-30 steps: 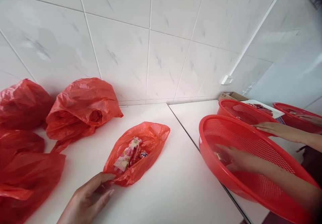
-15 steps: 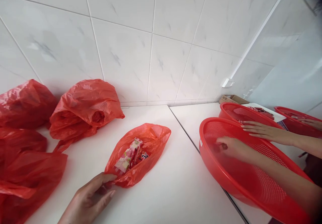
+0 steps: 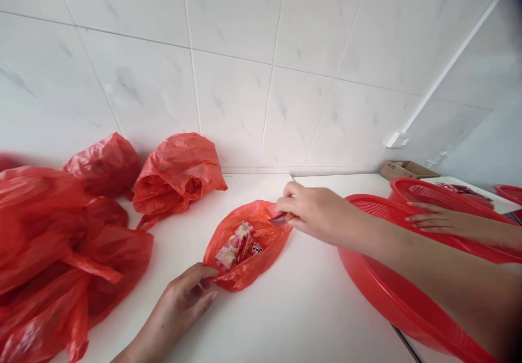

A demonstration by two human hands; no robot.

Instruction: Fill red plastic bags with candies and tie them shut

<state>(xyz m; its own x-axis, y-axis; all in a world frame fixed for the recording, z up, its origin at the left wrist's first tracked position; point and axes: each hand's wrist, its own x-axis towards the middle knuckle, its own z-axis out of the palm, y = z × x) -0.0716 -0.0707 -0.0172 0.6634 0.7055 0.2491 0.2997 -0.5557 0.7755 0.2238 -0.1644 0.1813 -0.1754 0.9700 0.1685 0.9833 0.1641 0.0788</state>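
Observation:
My left hand [image 3: 183, 303] pinches the near left rim of a red plastic bag [image 3: 269, 257], which lies with its mouth spread. Inside the bag are a pink-and-white snack packet [image 3: 232, 250] and a smaller red snack packet [image 3: 256, 248] with dark lettering. My right hand [image 3: 305, 210] is closed on a small dark red packet [image 3: 280, 219] at the far right rim of the bag. Below my right forearm stands a large red perforated plastic basket [image 3: 371, 284], its inside partly hidden by the arm.
Several crumpled red plastic bags [image 3: 53, 254] cover the left of the white table [image 3: 285, 319], near the tiled wall. On the right, another person's hand [image 3: 436, 220] rests at a second red basket [image 3: 411, 189]. A cardboard box [image 3: 402, 169] sits at the back.
My right hand has come left out of the near basket to the bag's rim, holding a small packet. My left hand keeps its pinch. The view has shifted left.

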